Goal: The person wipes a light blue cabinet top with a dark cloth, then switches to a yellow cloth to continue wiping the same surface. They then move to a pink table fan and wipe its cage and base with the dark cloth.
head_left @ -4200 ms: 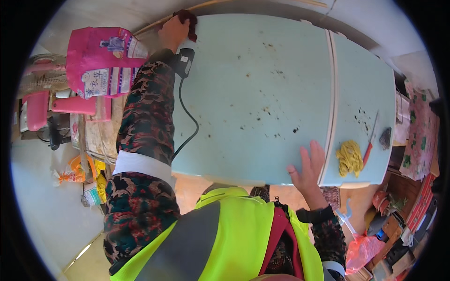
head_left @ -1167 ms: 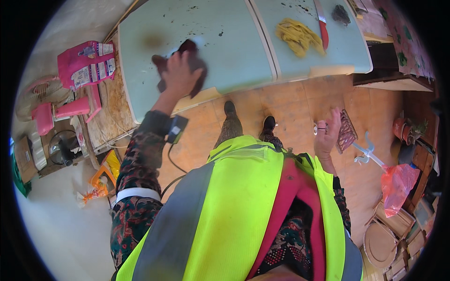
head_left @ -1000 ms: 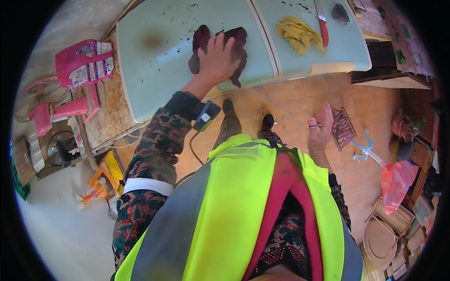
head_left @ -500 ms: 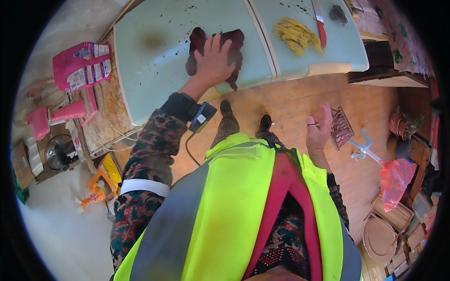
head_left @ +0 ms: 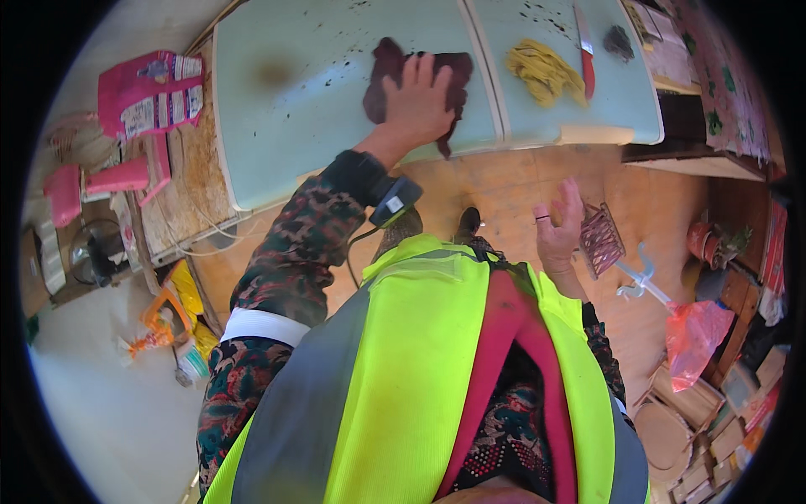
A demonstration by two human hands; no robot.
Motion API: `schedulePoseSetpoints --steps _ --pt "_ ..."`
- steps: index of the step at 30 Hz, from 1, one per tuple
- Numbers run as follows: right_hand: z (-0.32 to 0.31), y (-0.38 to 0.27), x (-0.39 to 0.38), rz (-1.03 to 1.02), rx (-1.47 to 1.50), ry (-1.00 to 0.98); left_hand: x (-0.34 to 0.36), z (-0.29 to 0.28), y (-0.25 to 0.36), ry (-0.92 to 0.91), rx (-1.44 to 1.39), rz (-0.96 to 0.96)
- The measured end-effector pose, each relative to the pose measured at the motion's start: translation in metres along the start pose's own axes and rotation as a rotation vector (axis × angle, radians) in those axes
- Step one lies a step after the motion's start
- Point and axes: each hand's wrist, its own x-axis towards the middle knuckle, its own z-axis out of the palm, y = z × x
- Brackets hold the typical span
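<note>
My left hand [head_left: 417, 105] lies flat with fingers spread on a dark maroon cloth [head_left: 383, 71], pressing it against a pale blue-green panelled surface [head_left: 277, 151]. The crumpled cloth shows beyond my fingertips and on both sides, and one strip hangs toward the near edge. Dark specks dot the surface beyond and to the left of the cloth. Away from the surface, at my right side, my right hand [head_left: 561, 231] hangs in the air. Its fingers are loosely bent and apart, a ring shows on one, and nothing is in it.
Right of a pale dividing strip lie a yellow cloth [head_left: 541, 71], a red-handled knife [head_left: 587, 67] and a dark scouring pad [head_left: 619, 43]. A pink package [head_left: 155, 92] stands at the left. On the right are a basket-like rack [head_left: 601, 241], a red plastic bag [head_left: 697, 336] and a potted plant [head_left: 703, 240].
My left hand has slid the maroon cloth to the right, closer to the dividing strip. My right hand stays at my side with only a slight shift.
</note>
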Motion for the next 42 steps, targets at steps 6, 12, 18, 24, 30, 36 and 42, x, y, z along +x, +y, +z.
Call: schedulePoseSetpoints --steps 6,12,18,24,30,36,42 --pt "0.004 -0.027 0.092 -0.411 -0.245 0.021 -0.041 0.009 -0.084 0.070 0.027 -0.217" --pt "-0.002 -0.030 0.113 -0.365 -0.121 -0.040 -0.156 -0.007 -0.240 0.198 0.084 -0.746" --pt "-0.033 0.017 0.034 -0.223 -0.235 -0.093 -0.178 0.010 -0.200 0.289 0.089 -0.600" --pt "-0.029 0.038 0.025 -0.145 -0.171 -0.142 -0.151 -0.006 -0.118 0.184 0.164 -0.505" --pt "0.030 -0.017 0.063 -0.252 0.028 -0.395 -0.073 0.004 -0.027 0.292 0.019 -0.101" --pt "0.053 -0.048 0.084 -0.406 -0.160 -0.561 -0.110 0.036 -0.067 0.634 0.070 -0.016" --pt "0.039 -0.015 0.081 -0.353 -0.139 -0.516 -0.193 -0.004 -0.206 0.635 0.245 -0.567"
